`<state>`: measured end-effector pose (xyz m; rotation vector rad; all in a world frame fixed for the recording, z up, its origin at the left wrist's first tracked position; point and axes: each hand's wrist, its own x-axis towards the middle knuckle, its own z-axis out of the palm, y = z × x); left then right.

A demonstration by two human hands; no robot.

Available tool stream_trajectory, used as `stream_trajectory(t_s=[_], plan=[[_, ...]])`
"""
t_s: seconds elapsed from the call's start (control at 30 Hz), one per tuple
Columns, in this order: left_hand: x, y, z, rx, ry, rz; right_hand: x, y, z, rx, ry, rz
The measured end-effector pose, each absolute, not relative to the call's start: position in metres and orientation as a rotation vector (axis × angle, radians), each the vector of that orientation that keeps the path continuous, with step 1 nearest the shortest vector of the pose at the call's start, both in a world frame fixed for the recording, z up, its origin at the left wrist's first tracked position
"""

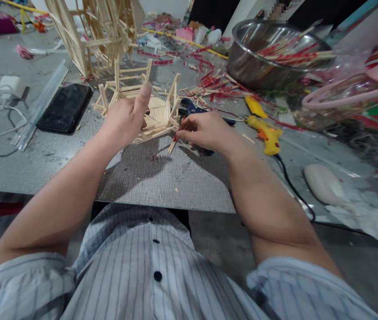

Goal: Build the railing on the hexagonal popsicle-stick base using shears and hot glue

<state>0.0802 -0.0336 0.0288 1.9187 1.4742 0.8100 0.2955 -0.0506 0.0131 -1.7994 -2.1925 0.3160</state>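
A small frame of thin wooden sticks [158,109], with a slatted floor and short uprights, rests on the grey table. My left hand [124,116] is at its near left side, thumb raised against an upright and the other fingers curled, largely hidden from me. At the frame's near right corner, my right hand [205,129] has its fingertips pinched on a short wooden stick [172,146] with red on its upper end. Dark blue-handled pliers [190,106] lie partly behind and beneath the right hand.
A taller stick structure [98,31] stands behind. Right of my hands are a yellow glue gun [269,135] with a black cord, a metal bowl [242,66] holding red-marked sticks, and a white mouse-shaped object [324,183]. Leftward lie a phone [64,109] and a white charger [11,87].
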Motion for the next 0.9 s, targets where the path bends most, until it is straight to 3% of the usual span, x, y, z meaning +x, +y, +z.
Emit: stream_trajectory(t_s=[0.9], plan=[[0.079, -0.034, 0.027, 1.909, 1.454, 0.828, 0.290, -0.045, -0.013, -1.718, -1.992, 0.438]])
